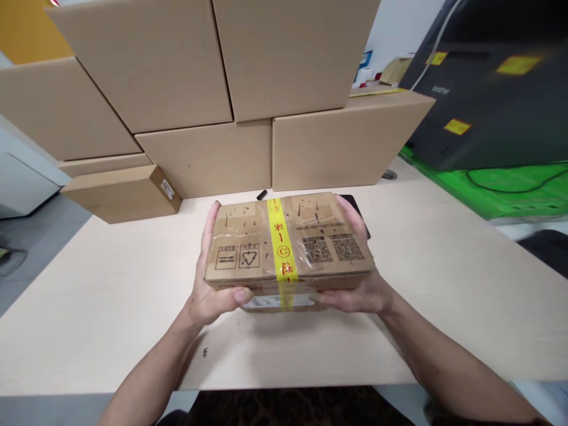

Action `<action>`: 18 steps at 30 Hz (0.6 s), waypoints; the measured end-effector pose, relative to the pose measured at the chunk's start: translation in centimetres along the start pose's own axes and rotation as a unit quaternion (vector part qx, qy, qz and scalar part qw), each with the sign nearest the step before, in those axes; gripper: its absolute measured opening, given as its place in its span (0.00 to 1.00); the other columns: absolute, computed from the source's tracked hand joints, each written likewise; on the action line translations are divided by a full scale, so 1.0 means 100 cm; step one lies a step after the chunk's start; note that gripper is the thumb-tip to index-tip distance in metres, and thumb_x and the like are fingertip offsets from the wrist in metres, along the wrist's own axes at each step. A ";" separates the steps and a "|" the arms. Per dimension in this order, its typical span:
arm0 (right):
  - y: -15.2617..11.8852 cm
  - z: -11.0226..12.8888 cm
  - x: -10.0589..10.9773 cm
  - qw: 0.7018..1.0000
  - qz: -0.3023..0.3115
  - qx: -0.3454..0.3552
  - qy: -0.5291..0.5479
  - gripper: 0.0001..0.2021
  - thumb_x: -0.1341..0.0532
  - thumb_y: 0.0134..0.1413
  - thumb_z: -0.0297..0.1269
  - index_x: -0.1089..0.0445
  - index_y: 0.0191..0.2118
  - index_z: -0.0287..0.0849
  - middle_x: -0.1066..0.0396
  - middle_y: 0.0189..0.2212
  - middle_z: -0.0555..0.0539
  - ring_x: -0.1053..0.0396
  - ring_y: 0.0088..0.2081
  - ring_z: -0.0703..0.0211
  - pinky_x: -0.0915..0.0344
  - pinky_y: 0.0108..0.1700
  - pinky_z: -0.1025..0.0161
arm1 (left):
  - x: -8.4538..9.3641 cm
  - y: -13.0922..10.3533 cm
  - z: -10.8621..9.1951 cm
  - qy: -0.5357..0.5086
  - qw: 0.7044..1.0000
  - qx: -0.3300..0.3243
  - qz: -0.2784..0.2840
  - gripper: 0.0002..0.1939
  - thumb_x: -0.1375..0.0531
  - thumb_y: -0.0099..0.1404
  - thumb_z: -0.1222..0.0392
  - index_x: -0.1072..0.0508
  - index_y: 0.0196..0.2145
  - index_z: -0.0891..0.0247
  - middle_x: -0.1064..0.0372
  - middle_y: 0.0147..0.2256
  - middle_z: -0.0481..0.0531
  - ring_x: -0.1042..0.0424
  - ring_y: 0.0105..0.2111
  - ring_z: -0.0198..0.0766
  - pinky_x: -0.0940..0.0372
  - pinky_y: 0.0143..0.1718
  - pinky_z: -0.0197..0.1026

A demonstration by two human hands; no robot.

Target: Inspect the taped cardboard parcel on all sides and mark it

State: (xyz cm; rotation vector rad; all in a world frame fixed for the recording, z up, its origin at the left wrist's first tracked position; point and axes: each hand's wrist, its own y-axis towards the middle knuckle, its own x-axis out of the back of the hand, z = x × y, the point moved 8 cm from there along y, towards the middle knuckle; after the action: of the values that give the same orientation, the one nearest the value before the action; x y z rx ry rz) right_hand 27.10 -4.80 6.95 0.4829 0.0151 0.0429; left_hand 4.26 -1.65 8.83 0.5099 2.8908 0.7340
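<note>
A small cardboard parcel [310, 236] with a yellow tape strip down its middle and clear tape over it is held just above the pale table [110, 307]. Printed symbols and two QR codes show on its top. My left hand [210, 290] grips its left end, thumb on the near edge. My right hand [361, 290] grips its right end from underneath, fingers wrapping the far side. A white label on the parcel's near face is partly hidden.
Large plain cardboard boxes [208, 94] are stacked along the table's back. A flat box [122, 192] lies at the left. A small black object [261, 194] lies behind the parcel. A dark printer [492, 89] on a green mat [510, 192] stands at the right.
</note>
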 end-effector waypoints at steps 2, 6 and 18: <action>-0.001 0.001 0.000 1.000 0.001 0.011 -0.006 0.63 0.17 0.36 0.51 0.49 0.76 0.68 0.45 0.76 0.50 0.49 0.78 0.28 0.35 0.73 0.33 | 0.000 0.002 -0.005 0.036 0.999 -0.028 0.004 0.66 0.24 0.53 0.30 0.48 0.79 0.50 0.27 0.60 0.61 0.24 0.59 0.62 0.24 0.59 0.61; -0.001 0.000 -0.002 1.000 0.014 0.011 -0.017 0.69 0.15 0.31 0.46 0.53 0.78 0.71 0.44 0.77 0.51 0.47 0.77 0.26 0.34 0.72 0.35 | 0.001 0.004 -0.001 0.056 0.998 -0.017 0.030 0.74 0.21 0.48 0.31 0.56 0.80 0.48 0.34 0.65 0.62 0.28 0.64 0.68 0.24 0.58 0.63; 0.007 -0.015 0.015 0.996 0.053 0.026 -0.066 0.75 0.13 0.26 0.46 0.56 0.79 0.66 0.52 0.80 0.48 0.54 0.79 0.29 0.42 0.77 0.37 | 0.011 -0.003 0.004 0.242 0.939 -0.238 0.054 0.79 0.16 0.41 0.39 0.55 0.80 0.47 0.47 0.73 0.63 0.42 0.73 0.67 0.39 0.73 0.66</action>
State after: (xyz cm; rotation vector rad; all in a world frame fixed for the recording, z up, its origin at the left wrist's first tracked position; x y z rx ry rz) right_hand 28.57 -3.41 5.99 0.5379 -0.1403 0.1153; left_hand 3.19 -1.31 8.25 0.4790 2.9350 1.7333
